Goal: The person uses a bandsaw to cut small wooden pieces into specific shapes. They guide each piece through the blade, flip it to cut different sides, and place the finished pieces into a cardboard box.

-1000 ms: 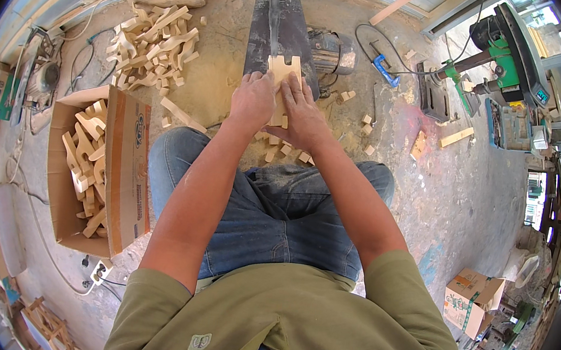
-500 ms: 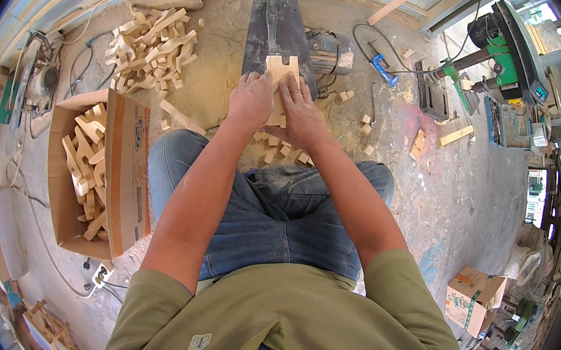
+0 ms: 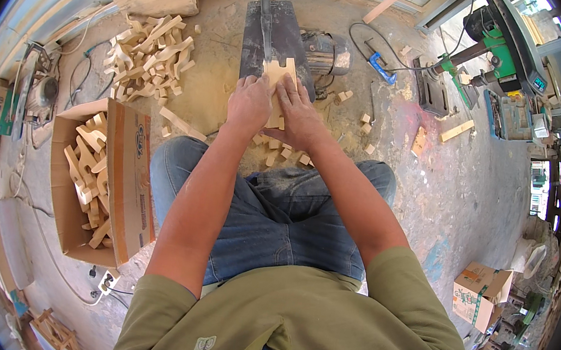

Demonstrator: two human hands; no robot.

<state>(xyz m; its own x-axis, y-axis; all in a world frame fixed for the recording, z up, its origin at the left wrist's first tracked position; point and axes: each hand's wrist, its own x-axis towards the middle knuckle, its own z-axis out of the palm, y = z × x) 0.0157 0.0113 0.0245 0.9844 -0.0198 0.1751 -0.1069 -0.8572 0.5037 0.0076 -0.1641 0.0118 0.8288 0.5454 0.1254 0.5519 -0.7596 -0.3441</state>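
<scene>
A pale wooden piece [image 3: 279, 73] with a notched far end lies on a dark machine table [image 3: 260, 24], its far end against a narrow upright metal part. My left hand [image 3: 250, 104] is closed on the piece's left side, its fingers curled. From the right, my right hand [image 3: 299, 116] holds the same piece, with fingers laid along it and the thumb stretched toward its near end. Both hands hide much of the wood. Several small offcuts [image 3: 273, 157] lie on the floor below my hands.
Shaped wooden parts fill a cardboard box [image 3: 113, 187] at left, and a heap of similar pieces [image 3: 149, 56] lies beyond it. Beside the machine table is a motor [image 3: 325, 54]. A blue clamp [image 3: 381, 69] and a green drill press [image 3: 498, 54] are at right.
The view has shifted slightly. Both hands remain on the wooden piece in nearly the same position against the upright metal part.
</scene>
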